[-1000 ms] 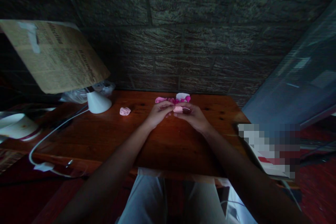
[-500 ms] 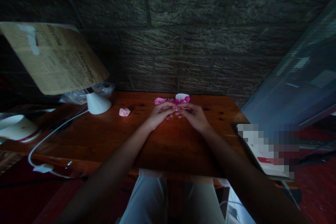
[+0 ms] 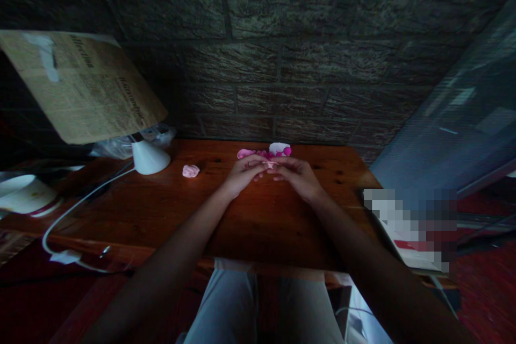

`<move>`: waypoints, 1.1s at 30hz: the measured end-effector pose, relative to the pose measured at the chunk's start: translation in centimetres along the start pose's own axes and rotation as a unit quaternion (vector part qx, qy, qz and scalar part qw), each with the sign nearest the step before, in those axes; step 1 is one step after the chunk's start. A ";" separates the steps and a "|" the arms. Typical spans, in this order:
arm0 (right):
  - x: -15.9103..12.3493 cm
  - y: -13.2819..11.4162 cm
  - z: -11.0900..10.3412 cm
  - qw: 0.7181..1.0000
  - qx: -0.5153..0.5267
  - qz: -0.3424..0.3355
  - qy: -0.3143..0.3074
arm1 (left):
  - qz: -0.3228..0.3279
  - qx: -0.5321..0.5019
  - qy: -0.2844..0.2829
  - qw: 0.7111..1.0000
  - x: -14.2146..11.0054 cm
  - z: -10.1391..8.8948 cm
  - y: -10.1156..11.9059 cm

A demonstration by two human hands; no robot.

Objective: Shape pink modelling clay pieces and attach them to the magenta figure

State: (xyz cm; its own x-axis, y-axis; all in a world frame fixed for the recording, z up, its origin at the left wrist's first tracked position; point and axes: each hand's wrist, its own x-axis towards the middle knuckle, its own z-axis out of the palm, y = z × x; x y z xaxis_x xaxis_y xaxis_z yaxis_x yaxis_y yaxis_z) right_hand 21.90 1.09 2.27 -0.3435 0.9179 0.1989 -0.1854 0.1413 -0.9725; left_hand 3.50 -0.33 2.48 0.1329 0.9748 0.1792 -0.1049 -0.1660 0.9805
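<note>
Between my two hands a small pale pink piece [image 3: 271,165] is pinched at the fingertips, above the far part of the wooden table. My left hand [image 3: 245,176] grips its left end with thumb and fingers. The right end sits in the closed fingers of my right hand [image 3: 299,176]. Just behind the fingers lie a pink lump [image 3: 245,153], a white piece [image 3: 279,148], a magenta ball [image 3: 287,151] and several small dark pink bits, partly hidden by my hands. Off to the left, a crumpled pale pink lump [image 3: 191,171] rests alone on the wood.
A lamp with a newsprint shade [image 3: 92,88] and white base [image 3: 150,158] stands on the left of the table [image 3: 169,209], its white cord [image 3: 66,209] looping over the front edge. A white cup-like container [image 3: 26,193] lies far left. A brick wall [image 3: 258,59] closes the back.
The pale pink piece shows wider and flatter between my fingertips than before. Both hands stay in nearly the same place, still pinching it.
</note>
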 end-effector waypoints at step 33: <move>-0.3 -0.2 0.2 0.999 -0.033 -0.002 -0.014 | -0.059 -0.042 -0.026 0.997 0.1 -0.3 -0.6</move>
State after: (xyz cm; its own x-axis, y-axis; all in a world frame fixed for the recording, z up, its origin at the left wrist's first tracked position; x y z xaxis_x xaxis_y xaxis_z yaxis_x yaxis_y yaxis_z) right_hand 21.90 0.75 2.47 -0.3696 0.9064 0.2046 -0.1262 0.1692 -0.9775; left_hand 3.28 -0.08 1.85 0.2007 0.9772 0.0696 -0.1672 -0.0358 0.9853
